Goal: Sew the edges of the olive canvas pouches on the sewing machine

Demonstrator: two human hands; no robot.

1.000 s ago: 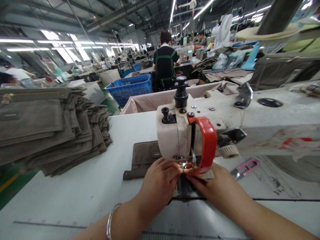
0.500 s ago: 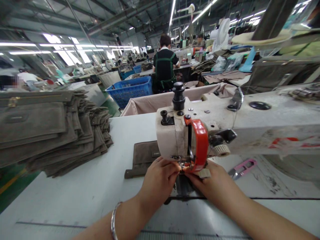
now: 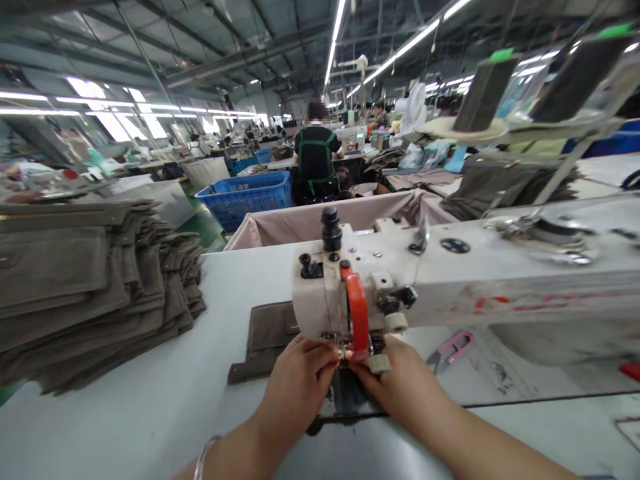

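My left hand [image 3: 300,377] is closed, its thumb and forefinger pinched together just left of the sewing machine's needle area. Beneath and behind it lies a brown fabric panel [image 3: 270,327] with a small label, partly hidden under the white sewing machine [image 3: 320,300]; my fingers grip its near edge. From the other side my right hand [image 3: 407,377] reaches in, fingertips pressed together below the red guard [image 3: 357,317], almost meeting the left ones. Whatever sits between the right fingertips is hidden. A pair of pink-handled thread snips [image 3: 456,348] lies right of the right hand.
A tall pile of brown fabric pieces [image 3: 125,287] stands at the left. Behind the table are a pink cloth-lined bin [image 3: 280,227] and a blue basket [image 3: 245,197]. A person [image 3: 317,153] sits further back. Thread cones [image 3: 485,93] stand at the upper right.
The camera view has shifted, so the machine and hands appear further left and lower, and the thread cones show more fully. Both hands stay at the needle area, with little visible movement.
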